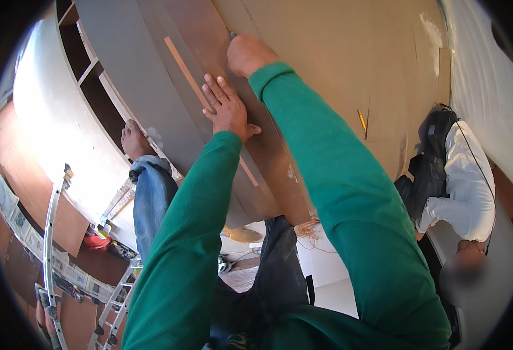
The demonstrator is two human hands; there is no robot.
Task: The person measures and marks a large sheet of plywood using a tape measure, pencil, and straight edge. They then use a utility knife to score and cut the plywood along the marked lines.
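Note:
My left hand (227, 112) lies flat with its fingers spread, on a brown sheet strip (268, 153) that runs slantwise across a large board surface. Its fingertips reach over a narrow orange-brown strip (178, 58), which passes beneath that hand. Farther off and a little to the right, my right hand (249, 55) is closed low against the seam between the brown strip and the wide tan sheet (332, 52). A small dark tip shows at its far side; the rest of whatever it grips is hidden.
A yellow pencil (361, 119) lies on the tan sheet. At right, a person in white (469, 175) bends beside the surface. A bare foot (134, 140) rests by the open-framed left edge. Aluminium ladders (49, 233) stand lower left, near a red item (97, 242).

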